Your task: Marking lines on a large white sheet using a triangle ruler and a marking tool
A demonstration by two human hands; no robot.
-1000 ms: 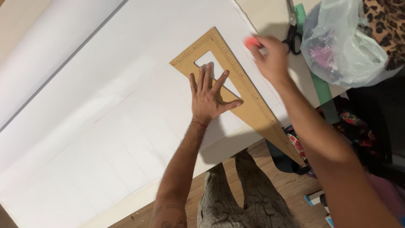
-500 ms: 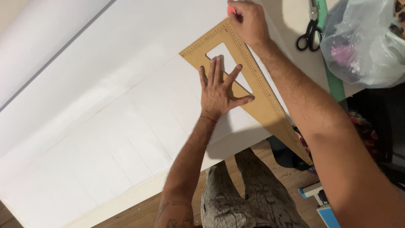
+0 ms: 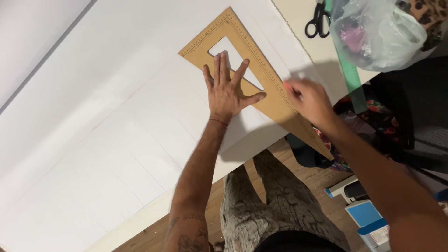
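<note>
The left hand (image 3: 228, 91) lay flat, fingers spread, pinning the wooden set square (image 3: 280, 100) on the white sheet (image 3: 116, 121); the right hand (image 3: 310, 100) was blurred at its ruled edge, apparently pinching a pink marker, grip uncertain; lighter pressure might let the square slide and skew the line; scissors (image 3: 318, 21) and a plastic bag (image 3: 378, 35) sat on the tabletop, wooden floor below.

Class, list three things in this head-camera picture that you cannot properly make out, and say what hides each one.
1. What the right hand holds: motion blur shows only a reddish tip.
2. The scissors: the top edge of the head view cuts off their blades.
3. The contents of the clear plastic bag: crumpled film shows only a pink blur.
4. The wooden set square's scale marks: too small to read.
</note>
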